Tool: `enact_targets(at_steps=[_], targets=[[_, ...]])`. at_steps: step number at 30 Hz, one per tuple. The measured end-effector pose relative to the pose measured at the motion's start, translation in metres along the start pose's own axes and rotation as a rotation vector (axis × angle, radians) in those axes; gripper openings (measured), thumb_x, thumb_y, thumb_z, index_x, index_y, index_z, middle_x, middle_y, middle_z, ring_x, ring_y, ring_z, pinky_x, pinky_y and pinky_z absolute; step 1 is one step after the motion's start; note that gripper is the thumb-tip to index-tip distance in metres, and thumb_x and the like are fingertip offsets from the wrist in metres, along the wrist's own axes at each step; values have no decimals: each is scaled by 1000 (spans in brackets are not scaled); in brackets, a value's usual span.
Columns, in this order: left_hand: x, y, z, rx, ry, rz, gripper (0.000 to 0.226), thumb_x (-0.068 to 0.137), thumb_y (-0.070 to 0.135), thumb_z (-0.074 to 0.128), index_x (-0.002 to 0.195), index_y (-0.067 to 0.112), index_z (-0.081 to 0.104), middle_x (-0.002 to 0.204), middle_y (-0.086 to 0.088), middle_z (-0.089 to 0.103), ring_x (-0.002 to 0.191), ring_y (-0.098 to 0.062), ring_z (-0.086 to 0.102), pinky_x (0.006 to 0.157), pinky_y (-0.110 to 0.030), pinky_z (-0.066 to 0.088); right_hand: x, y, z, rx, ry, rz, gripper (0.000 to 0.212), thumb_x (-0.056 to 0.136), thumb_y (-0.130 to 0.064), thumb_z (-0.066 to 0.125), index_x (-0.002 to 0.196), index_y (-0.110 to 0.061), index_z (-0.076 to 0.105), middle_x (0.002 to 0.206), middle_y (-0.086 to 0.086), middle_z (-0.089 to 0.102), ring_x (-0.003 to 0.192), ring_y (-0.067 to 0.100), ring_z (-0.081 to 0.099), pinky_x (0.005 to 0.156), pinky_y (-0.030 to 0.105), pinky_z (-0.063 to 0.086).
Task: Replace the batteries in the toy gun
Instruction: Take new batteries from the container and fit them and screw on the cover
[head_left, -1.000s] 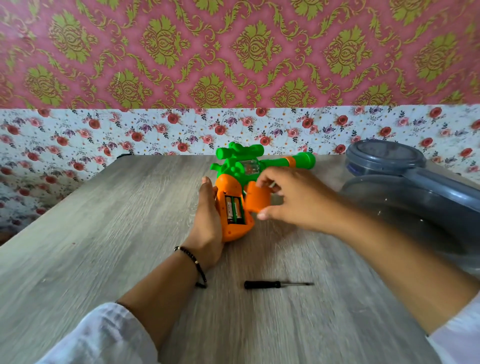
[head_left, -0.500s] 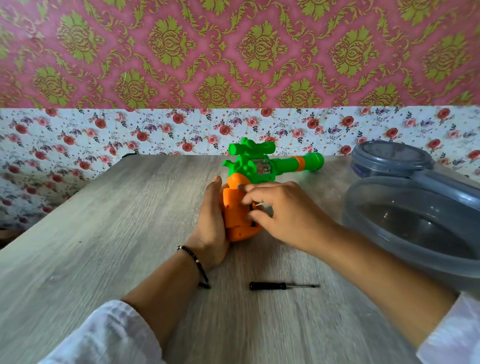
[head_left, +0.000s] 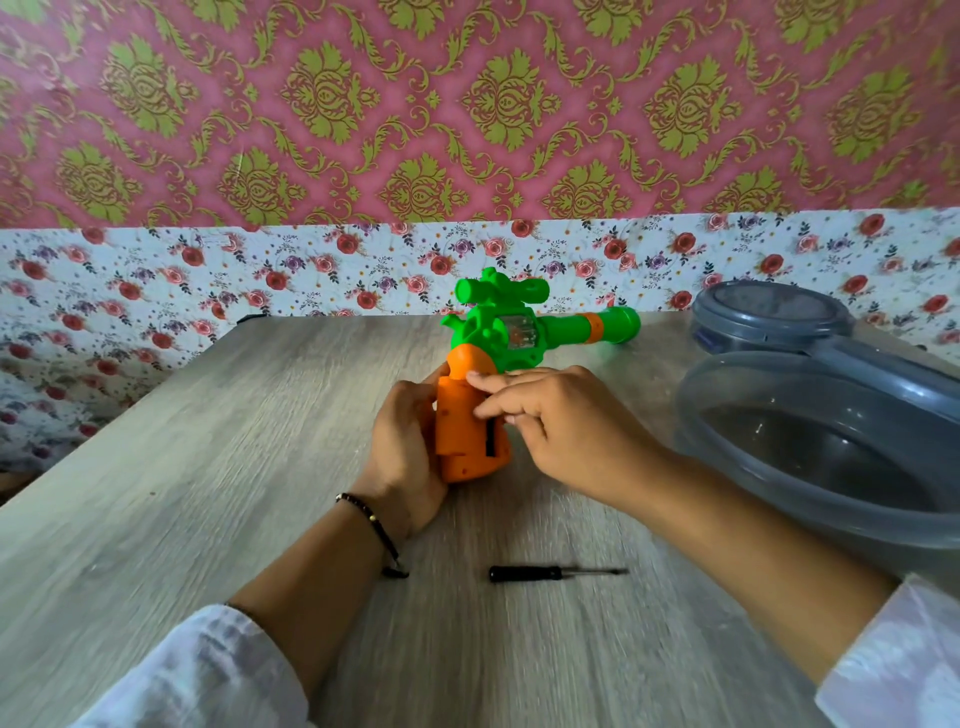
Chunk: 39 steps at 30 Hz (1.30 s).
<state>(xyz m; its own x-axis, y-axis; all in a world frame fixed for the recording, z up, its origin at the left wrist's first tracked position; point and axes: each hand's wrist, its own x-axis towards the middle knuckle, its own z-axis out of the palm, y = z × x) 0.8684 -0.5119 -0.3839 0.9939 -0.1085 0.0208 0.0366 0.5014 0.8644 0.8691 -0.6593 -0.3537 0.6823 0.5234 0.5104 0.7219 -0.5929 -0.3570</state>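
A green toy gun with an orange grip lies on the wooden table, barrel pointing right. My left hand clasps the grip from the left. The orange battery cover sits over the grip's compartment, with a dark gap along its right edge. My right hand rests its fingertips on the cover from the right. The batteries are hidden under the cover. A small black screwdriver lies on the table in front of the gun, apart from both hands.
A large grey translucent plastic tub stands at the right, close to my right forearm. A grey round lidded container sits behind it. A floral-papered wall runs along the table's far edge.
A second ago my right hand held the cover off the grip with batteries showing. It has since brought the cover onto the compartment and now presses it there. The left hand stayed on the grip.
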Motion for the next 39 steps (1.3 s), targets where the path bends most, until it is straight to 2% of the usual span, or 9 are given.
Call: enact_targets(at_steps=[6, 10, 11, 16, 19, 22, 25, 33, 39], targets=[[0, -1, -1, 23, -28, 12, 38, 94, 25, 25, 108, 23, 60, 79, -1, 73, 72, -16, 65, 73, -35, 48, -2, 1, 0, 9, 18, -6, 34, 82, 6, 52, 103, -12, 72, 125, -4, 61, 110, 15, 61, 97, 37, 47], [1, 0, 0, 33, 3, 19, 37, 95, 22, 30, 119, 19, 58, 97, -9, 68, 81, -23, 61, 75, -37, 48, -3, 6, -4, -1, -21, 34, 32, 83, 6, 53, 104, -10, 71, 126, -4, 60, 100, 8, 63, 83, 3, 39], [1, 0, 0, 44, 17, 18, 39, 95, 21, 31, 126, 17, 54, 106, -12, 65, 85, -25, 60, 75, -37, 48, -2, 7, -4, 5, -32, 42, 32, 84, 5, 53, 105, -11, 71, 127, -4, 60, 103, 8, 62, 84, 2, 39], [1, -1, 2, 140, 24, 70, 44, 97, 15, 31, 139, 12, 44, 121, -17, 62, 95, -29, 62, 75, -39, 53, -1, 10, -8, 37, -73, 77, 34, 85, 3, 55, 110, -15, 69, 128, -7, 59, 111, 9, 60, 100, 28, 45], [1, -2, 2, 147, 21, 84, 41, 99, 12, 32, 138, 12, 44, 108, -12, 67, 85, -24, 67, 69, -38, 55, 1, 9, -16, 23, -92, 118, 33, 86, 2, 56, 109, -17, 69, 119, -7, 65, 102, -1, 62, 92, 21, 48], [2, -2, 2, 126, 36, 76, 42, 100, 12, 32, 141, 11, 40, 106, -16, 66, 81, -24, 69, 66, -36, 58, 2, 14, -30, 1, -29, 206, 27, 88, -3, 58, 106, -19, 71, 88, -11, 69, 65, -4, 60, 64, 9, 46], [1, -2, 3, 143, 39, 89, 40, 101, 12, 31, 140, 11, 41, 99, -14, 67, 81, -23, 68, 71, -36, 57, 3, 20, -41, 2, -8, 280, 23, 86, 0, 60, 103, -11, 71, 101, 2, 71, 87, 9, 64, 83, 21, 48], [0, -3, 4, 139, 48, 119, 31, 102, 29, 32, 128, 22, 46, 98, -10, 65, 80, -22, 64, 71, -33, 54, 0, 34, -24, -186, -119, 391, 12, 79, -5, 67, 86, -13, 75, 86, 7, 73, 80, 20, 65, 77, 33, 53], [4, -7, 0, 157, 54, 89, 51, 98, 45, 31, 136, 14, 45, 101, -11, 67, 78, -18, 66, 66, -28, 57, -5, 36, -12, -240, -106, 410, 11, 80, -10, 63, 80, -12, 73, 78, 11, 70, 74, 26, 63, 66, 34, 53]])
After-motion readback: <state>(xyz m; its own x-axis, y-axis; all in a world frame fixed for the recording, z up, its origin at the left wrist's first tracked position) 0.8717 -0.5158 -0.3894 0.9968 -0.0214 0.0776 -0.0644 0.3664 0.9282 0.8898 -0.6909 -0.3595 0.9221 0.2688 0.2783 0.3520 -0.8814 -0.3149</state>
